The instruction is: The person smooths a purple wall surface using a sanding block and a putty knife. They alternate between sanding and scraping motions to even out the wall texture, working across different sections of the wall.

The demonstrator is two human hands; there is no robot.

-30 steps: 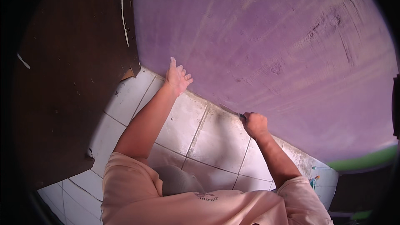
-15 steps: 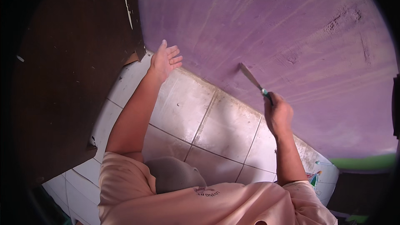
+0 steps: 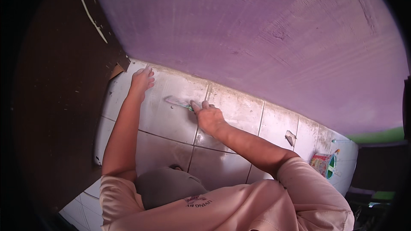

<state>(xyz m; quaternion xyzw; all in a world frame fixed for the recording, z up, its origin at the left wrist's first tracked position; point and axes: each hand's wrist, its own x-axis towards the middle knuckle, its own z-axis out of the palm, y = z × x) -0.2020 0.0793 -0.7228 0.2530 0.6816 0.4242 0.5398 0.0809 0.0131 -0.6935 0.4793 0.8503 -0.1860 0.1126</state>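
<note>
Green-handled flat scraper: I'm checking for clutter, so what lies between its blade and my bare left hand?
In the head view, only smudged white floor tile shows between your left hand and the scraper; no object lies there.

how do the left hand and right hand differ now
The right hand holds a scraper; no held thing shows in the left hand. The left hand is near the foot of the purple wall, while the right hand is farther out over the tiles. Both are ungloved.
</note>
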